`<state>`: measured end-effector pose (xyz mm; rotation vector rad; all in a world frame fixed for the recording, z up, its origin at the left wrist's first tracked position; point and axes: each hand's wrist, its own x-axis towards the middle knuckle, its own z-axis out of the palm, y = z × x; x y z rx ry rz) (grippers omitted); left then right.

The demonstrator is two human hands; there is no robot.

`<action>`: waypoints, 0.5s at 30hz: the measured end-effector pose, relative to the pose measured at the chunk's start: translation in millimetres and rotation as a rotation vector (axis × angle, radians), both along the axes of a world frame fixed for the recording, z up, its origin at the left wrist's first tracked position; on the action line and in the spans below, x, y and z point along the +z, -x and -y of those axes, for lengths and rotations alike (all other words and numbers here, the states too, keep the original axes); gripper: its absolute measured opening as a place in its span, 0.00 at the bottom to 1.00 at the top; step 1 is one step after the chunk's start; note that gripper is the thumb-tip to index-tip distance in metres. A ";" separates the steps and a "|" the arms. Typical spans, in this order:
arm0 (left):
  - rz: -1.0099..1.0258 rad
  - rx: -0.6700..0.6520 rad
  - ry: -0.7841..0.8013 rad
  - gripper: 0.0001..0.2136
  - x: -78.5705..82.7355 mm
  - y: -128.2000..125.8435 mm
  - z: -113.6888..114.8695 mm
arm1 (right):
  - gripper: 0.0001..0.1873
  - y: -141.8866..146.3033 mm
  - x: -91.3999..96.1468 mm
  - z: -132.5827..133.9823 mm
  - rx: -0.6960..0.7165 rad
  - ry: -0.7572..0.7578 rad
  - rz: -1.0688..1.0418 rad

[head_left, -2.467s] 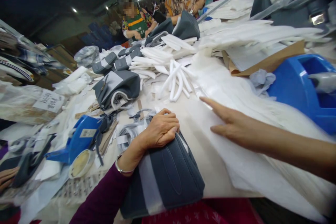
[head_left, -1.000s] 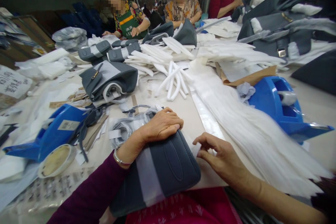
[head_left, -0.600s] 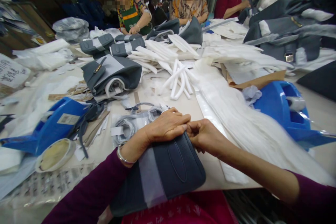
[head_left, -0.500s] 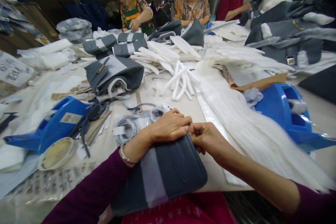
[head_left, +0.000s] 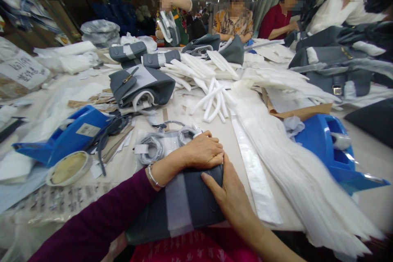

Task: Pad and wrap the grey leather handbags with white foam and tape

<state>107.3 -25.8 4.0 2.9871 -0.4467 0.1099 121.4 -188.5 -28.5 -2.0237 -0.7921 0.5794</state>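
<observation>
A dark blue-grey handbag (head_left: 205,202) leans at the table's front edge, with a translucent band (head_left: 178,204) wrapped around its middle. My left hand (head_left: 204,149) lies over its top edge, fingers curled down near the right corner. Along the right side my right hand (head_left: 231,190) grips the bag, thumb on the front and the other fingers hidden behind the side. Both hands meet at the corner. Just behind the bag's top is a coiled strap (head_left: 153,149) in clear wrapping, partly covered by my left forearm.
Blue tape dispensers stand left (head_left: 66,135) and right (head_left: 328,147). White foam strips (head_left: 215,100) and a long stack of white sheets (head_left: 276,151) lie beyond. Another handbag (head_left: 144,86) sits behind, and a round tub (head_left: 69,168) at left. Several co-workers are across the table.
My right hand went from pinching at the bag's upper right corner to gripping its side with the thumb on the front. A co-worker across the table has raised a grey-and-white item.
</observation>
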 end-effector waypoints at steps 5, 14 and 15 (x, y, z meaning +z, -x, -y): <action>-0.044 0.048 -0.063 0.15 -2.6 -7.1 6.3 | 0.38 -8.4 0.1 1.4 0.006 -0.108 -0.005; -0.145 -0.006 -0.013 0.17 -6.0 -35.5 48.7 | 0.38 -39.6 -12.2 48.1 0.079 -0.151 -0.006; -0.162 -0.051 0.004 0.17 -4.7 -42.5 54.8 | 0.38 -50.0 -8.7 56.2 0.101 -0.132 0.068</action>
